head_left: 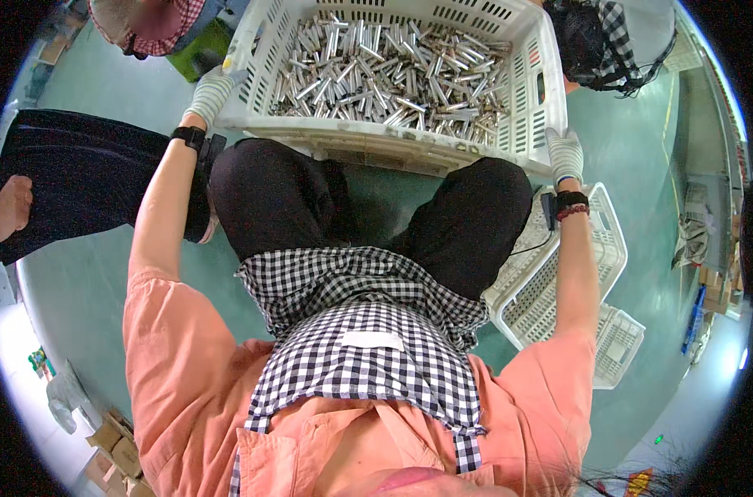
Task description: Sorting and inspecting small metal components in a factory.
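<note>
A white slotted plastic crate (pixel 376 130) is in front of my knees, holding a heap of short shiny metal tubes (pixel 393 74). My left hand (pixel 213 95), in a striped knit glove, is closed on the crate's left edge near its front corner. On the opposite side, my right hand (pixel 565 156), gloved the same way, grips the right front corner. Both arms are stretched out around my knees. The fingertips are partly hidden by the rim. Beneath the crate shows the edge of another, yellowish crate (pixel 368 156).
White plastic baskets (pixel 550 282) stand on the green floor by my right arm. One person (pixel 144 25) is at the far left, another (pixel 600 41) at the far right. A third person's dark-clothed leg (pixel 86 178) is close on my left. Cardboard boxes (pixel 115 447) lie behind left.
</note>
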Available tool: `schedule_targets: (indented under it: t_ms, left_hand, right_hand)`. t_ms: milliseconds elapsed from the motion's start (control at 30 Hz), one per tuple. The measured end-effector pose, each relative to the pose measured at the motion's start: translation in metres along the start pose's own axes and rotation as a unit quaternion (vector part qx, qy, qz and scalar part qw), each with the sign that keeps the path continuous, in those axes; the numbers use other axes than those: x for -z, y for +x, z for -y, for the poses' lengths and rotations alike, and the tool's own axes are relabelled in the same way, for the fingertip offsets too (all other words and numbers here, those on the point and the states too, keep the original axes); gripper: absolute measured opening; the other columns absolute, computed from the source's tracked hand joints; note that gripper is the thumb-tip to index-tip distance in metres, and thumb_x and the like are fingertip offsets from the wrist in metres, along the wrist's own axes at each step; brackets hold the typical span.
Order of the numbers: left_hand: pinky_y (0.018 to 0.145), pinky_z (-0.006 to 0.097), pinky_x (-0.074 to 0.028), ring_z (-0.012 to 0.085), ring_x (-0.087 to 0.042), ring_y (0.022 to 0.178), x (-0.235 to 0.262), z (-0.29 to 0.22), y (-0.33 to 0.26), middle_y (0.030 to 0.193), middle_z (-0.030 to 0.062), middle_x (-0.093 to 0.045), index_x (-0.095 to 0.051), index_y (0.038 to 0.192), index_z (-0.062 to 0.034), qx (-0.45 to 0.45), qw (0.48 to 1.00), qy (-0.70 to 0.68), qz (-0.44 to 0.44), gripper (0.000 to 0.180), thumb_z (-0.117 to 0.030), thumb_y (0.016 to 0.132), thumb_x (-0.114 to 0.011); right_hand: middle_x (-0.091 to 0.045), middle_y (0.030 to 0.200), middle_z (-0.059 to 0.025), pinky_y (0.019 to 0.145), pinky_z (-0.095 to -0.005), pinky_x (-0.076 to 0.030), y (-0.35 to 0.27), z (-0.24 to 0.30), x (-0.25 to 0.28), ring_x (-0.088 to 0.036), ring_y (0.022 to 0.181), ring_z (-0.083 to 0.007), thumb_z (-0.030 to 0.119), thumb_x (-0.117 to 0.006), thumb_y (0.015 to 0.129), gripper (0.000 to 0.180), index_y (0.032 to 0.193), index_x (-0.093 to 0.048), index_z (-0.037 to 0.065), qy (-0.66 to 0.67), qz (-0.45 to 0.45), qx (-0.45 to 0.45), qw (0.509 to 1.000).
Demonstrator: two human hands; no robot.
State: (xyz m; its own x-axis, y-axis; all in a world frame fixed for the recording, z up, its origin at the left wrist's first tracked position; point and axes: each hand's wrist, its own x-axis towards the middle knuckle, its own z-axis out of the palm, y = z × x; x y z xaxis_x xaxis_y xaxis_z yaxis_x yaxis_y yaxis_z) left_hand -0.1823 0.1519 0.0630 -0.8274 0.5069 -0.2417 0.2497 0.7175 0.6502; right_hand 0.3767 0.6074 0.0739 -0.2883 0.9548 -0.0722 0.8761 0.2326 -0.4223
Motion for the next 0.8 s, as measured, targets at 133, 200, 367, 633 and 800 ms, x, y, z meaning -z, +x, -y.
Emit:
schedule_targets:
  t_ms: [133, 200, 367, 633, 800]
  left_hand:
    - [0.079, 0.038, -0.055, 0.0271, -0.07, 0.084, 0.006, 0.001, -0.005, 0.106, 0.0153, -0.072, -0.063, 0.127, 0.0009, 0.038, 0.999, -0.013, 0.019, 0.065, -0.045, 0.083, -0.077]
    - [0.079, 0.037, -0.055, 0.0262, -0.07, 0.084, 0.016, 0.024, 0.002, 0.106, 0.0155, -0.072, -0.063, 0.127, 0.0002, 0.03, 0.999, -0.021, 0.012, 0.065, -0.046, 0.083, -0.077]
    - [0.073, 0.037, -0.055, 0.022, -0.068, 0.077, 0.001, 0.019, 0.003, 0.099, 0.0138, -0.072, -0.064, 0.126, -0.001, 0.028, 0.996, -0.082, 0.008, 0.066, -0.048, 0.082, -0.077]
    - [0.069, 0.036, -0.054, 0.0199, -0.066, 0.073, 0.005, 0.018, 0.004, 0.094, 0.0118, -0.072, -0.063, 0.124, -0.0005, 0.012, 1.0, -0.012, -0.003, 0.061, -0.044, 0.084, -0.078]
    - [0.072, 0.031, -0.055, 0.0172, -0.068, 0.082, 0.011, 0.013, -0.009, 0.097, 0.0121, -0.072, -0.064, 0.124, -0.0008, 0.028, 0.997, -0.068, 0.036, 0.054, -0.04, 0.088, -0.076]
  right_hand:
    - [-0.063, 0.13, -0.0265, 0.102, -0.0432, -0.048, -0.005, 0.034, 0.016, -0.061, 0.119, -0.0427, 0.041, -0.067, 0.086, 0.066, 0.136, -0.056, 0.0, -0.121, -0.025, 0.081, 0.989]
    - [-0.064, 0.129, -0.026, 0.104, -0.0432, -0.047, -0.004, 0.059, 0.019, -0.06, 0.121, -0.0421, 0.04, -0.066, 0.087, 0.065, 0.137, -0.055, 0.001, -0.161, -0.055, 0.138, 0.976]
    - [-0.064, 0.127, -0.0254, 0.102, -0.0429, -0.048, 0.011, 0.121, 0.01, -0.062, 0.118, -0.0392, 0.033, -0.062, 0.09, 0.053, 0.135, -0.059, 0.004, -0.113, 0.089, 0.276, 0.951]
    - [-0.066, 0.117, -0.0306, 0.094, -0.0472, -0.052, 0.045, 0.163, -0.102, -0.065, 0.11, -0.0426, 0.027, -0.06, 0.087, 0.052, 0.134, -0.06, 0.005, -0.271, 0.349, 0.33, 0.834]
    - [-0.065, 0.126, -0.026, 0.098, -0.0457, -0.052, 0.063, 0.146, -0.171, -0.065, 0.114, -0.0407, 0.017, -0.057, 0.088, 0.058, 0.145, -0.052, 0.008, -0.364, 0.413, 0.339, 0.763]
